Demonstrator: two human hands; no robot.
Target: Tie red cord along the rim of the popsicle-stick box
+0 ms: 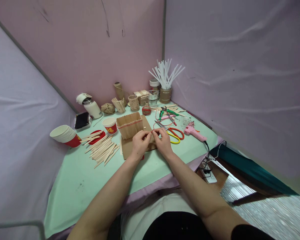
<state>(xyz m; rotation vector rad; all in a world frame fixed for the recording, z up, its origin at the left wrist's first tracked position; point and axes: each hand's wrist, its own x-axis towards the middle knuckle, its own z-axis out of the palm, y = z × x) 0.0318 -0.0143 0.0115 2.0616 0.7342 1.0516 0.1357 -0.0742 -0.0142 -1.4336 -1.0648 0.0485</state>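
Note:
My left hand (pixel 141 144) and my right hand (pixel 163 142) meet at the fingertips over a brown cardboard sheet (pixel 127 149). Both are closed in a pinch on a thin red cord (pixel 154 124), which is mostly hidden between the fingers. Just beyond my left hand stands a box made of wooden craft sticks (pixel 129 128), with a red line along its rim. A pair of scissors (pixel 175 133) with red and yellow handles lies beside my right hand. Farther back sits a ball of red cord (pixel 146 110).
Loose craft sticks (pixel 103 150), a red-and-white paper cup (pixel 110 126) and stacked cups (pixel 67 136) are on the left. A pink glue gun (pixel 195 132) and green-handled pliers (pixel 168 112) lie right. Jars, twine (pixel 108 108) and white glue sticks (pixel 166 73) line the back.

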